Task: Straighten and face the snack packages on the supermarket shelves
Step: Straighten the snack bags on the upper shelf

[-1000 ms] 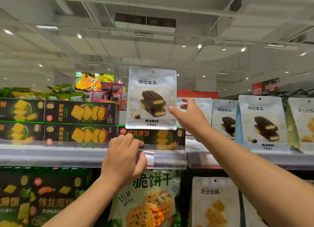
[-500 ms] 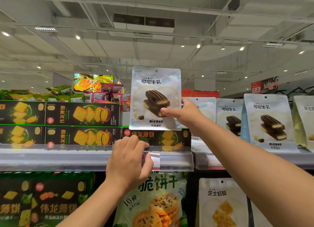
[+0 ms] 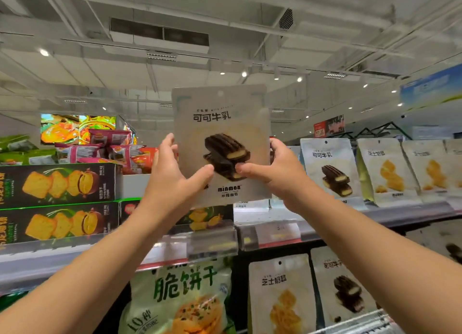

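Both the left hand (image 3: 172,181) and right hand (image 3: 280,173) grip an upright "minmon" pouch (image 3: 220,123) headed 可可牛乳, thumbs pressed on its front.

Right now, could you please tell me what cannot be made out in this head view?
- Price tags on the grey shelf rail: blurred, unreadable.
- Lower left corner of the white chocolate-biscuit pouch: hidden by the left hand.
- Pouch's right edge: covered by the right hand.
- Far-right pale cheese-snack pouch: cut off by the edge.

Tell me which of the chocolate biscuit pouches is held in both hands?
The large front pouch, gripped by the left hand and right hand; the others stand untouched.
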